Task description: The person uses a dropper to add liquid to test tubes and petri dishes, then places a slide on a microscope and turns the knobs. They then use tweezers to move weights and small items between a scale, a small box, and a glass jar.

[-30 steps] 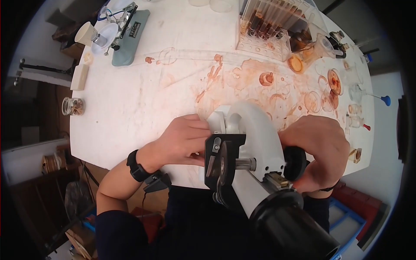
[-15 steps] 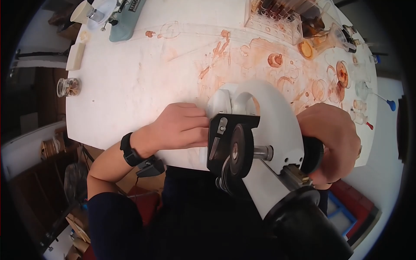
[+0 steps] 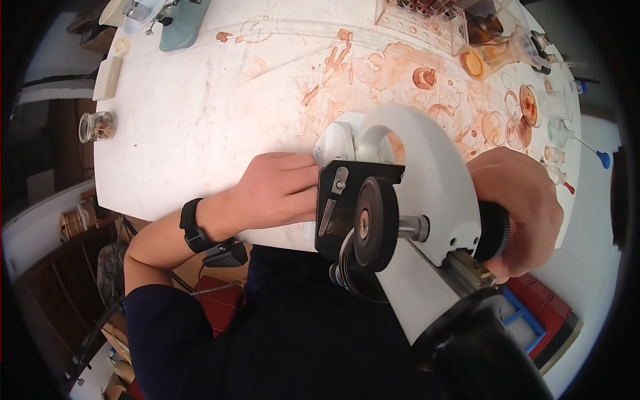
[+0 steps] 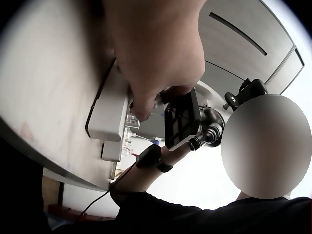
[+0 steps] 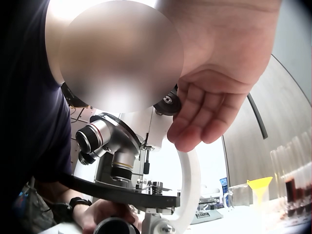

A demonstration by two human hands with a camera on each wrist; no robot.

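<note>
A white microscope [image 3: 440, 193] with a black stage [image 3: 331, 210] stands at the table's near edge, its black eyepiece tube tilted toward the person. My left hand [image 3: 277, 190] reaches in low on its left. In the left wrist view the thumb [image 4: 142, 108] and a finger pinch a small metallic part beneath the stage; most of that part is hidden. On the other side, my right hand [image 3: 523, 203] curls round the right focus knob [image 3: 493, 230]. The right wrist view shows its outer fingers bent beside the microscope's arm, with the objective lenses [image 5: 123, 165] over the stage.
Reddish-brown stains [image 3: 400, 60] mark the white table. At the back right are a test tube rack [image 3: 420, 27] and a bottle lying with an orange mouth [image 3: 473, 63]. A glass jar [image 3: 98, 127] and a white block [image 3: 108, 77] stand left. A green balance [image 3: 183, 27] is behind them.
The head view has tilted down, so the table's things and the microscope sit higher in it. Both hands stay at the same places on the microscope.
</note>
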